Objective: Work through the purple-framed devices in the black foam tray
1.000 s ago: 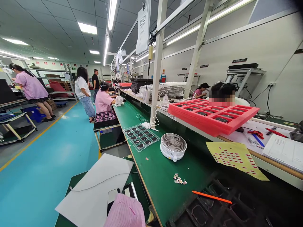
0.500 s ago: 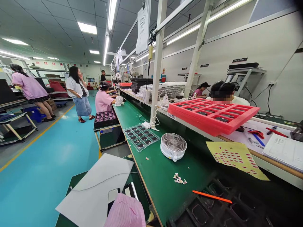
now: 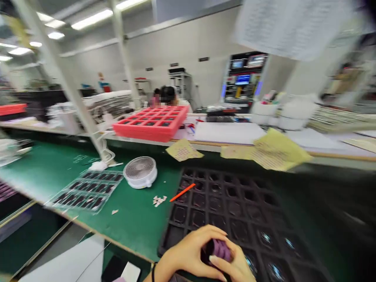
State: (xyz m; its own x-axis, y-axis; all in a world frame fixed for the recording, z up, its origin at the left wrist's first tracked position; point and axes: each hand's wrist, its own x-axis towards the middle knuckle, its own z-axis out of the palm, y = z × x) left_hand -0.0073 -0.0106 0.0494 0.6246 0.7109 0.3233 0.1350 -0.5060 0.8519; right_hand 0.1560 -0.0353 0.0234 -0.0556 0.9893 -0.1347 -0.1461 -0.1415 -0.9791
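Note:
My left hand (image 3: 190, 250) and my right hand (image 3: 237, 266) are together at the near edge of a large black compartment tray (image 3: 173, 234). Between them, the fingers of both are curled around a small dark thing with purple ridged material (image 3: 221, 250); its exact kind is not clear. The tray's pockets hold dark, glossy rounded pieces, several with bright reflections. An orange stick (image 3: 182, 192) lies across the tray's left edge. Left of the stick, small pale scraps (image 3: 159, 201) are heaped on the green bench.
A round white fan (image 3: 140, 172) and a clear blister tray of dark parts (image 3: 85, 190) occupy the bench's left side. Red foam trays (image 3: 147, 131) are stacked on the raised shelf, where yellow paper sheets (image 3: 183, 150) hang over the edge. Another person (image 3: 169, 95) sits beyond.
The view has swung to the right and down, bringing the whole black tray into sight. Both my hands now show, holding the purple and dark thing; neither was visible before.

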